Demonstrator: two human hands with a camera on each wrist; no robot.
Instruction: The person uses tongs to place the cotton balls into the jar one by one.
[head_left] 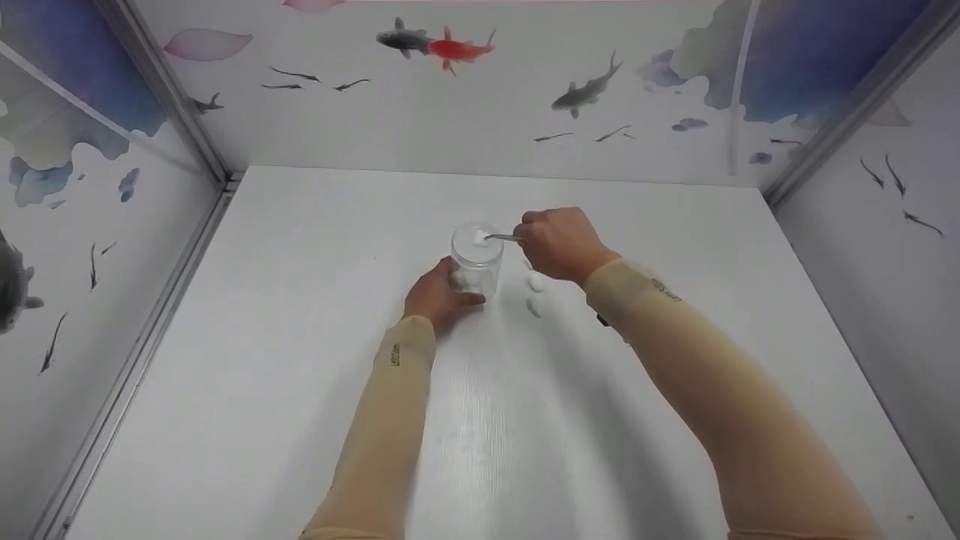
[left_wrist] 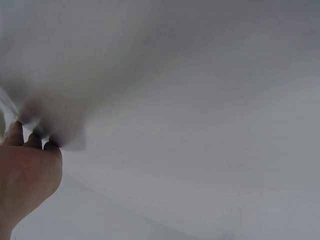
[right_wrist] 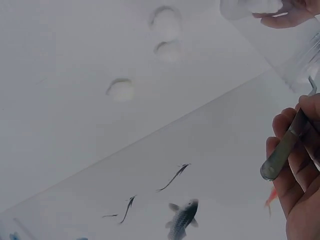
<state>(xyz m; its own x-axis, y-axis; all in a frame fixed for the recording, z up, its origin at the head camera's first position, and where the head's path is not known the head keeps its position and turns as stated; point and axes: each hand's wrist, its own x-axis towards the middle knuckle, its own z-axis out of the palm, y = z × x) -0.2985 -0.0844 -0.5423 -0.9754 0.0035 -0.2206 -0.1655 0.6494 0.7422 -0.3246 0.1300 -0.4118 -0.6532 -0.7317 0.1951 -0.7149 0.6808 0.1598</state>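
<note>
A clear jar (head_left: 487, 262) stands on the white table, with white cotton balls visible through its lower wall. My left hand (head_left: 437, 296) grips the jar low down, thumb on the near side; in the left wrist view only part of that hand (left_wrist: 31, 167) shows, at the left edge. Above and right of the jar, my right hand (head_left: 559, 238) holds metal tweezers (right_wrist: 282, 152), their bent tip reaching over the jar's mouth. Something white shows at the tip in the head view. Right of the jar lie three cotton balls (right_wrist: 121, 91) on the tabletop.
White panels with painted fish (head_left: 581, 94) rise behind the table and on both sides. Metal frame strips (head_left: 172, 97) run along the panel corners. The tabletop (head_left: 300, 262) stretches to both sides of the arms.
</note>
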